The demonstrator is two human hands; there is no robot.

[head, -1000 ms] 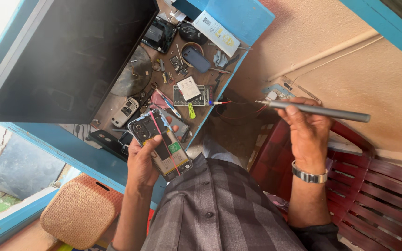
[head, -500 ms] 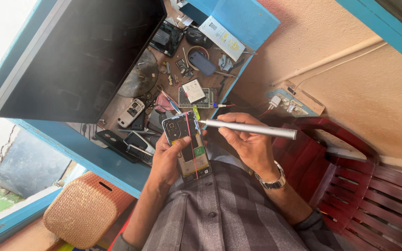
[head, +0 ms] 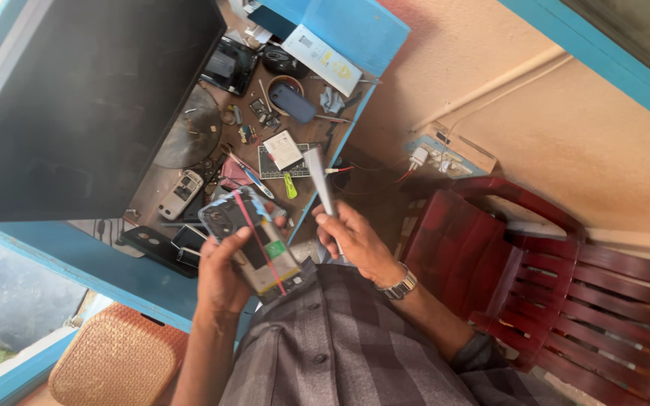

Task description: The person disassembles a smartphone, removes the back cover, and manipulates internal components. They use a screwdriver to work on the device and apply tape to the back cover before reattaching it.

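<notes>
My left hand (head: 223,274) holds an opened phone (head: 253,240) with its back off, a red wire running across its insides. Just to the right of the phone, my right hand (head: 355,237) grips a grey rod-shaped tool (head: 319,180) whose tip points up toward the workbench. The right wrist wears a metal watch (head: 400,286). Both hands hover over my checked grey shirt (head: 340,353), just in front of the bench edge.
A cluttered brown workbench (head: 189,135) with a blue frame carries several phones, small parts, a blue oval case (head: 293,102) and a white card (head: 283,149). A dark panel (head: 77,98) stands at left, a red plastic chair (head: 551,286) at right, a wall socket (head: 445,154), a woven stool (head: 114,365).
My right hand swung the rod tool in from the far right toward the phone and turned it from lying sideways to pointing up. The left hand lifted the phone slightly closer to me.
</notes>
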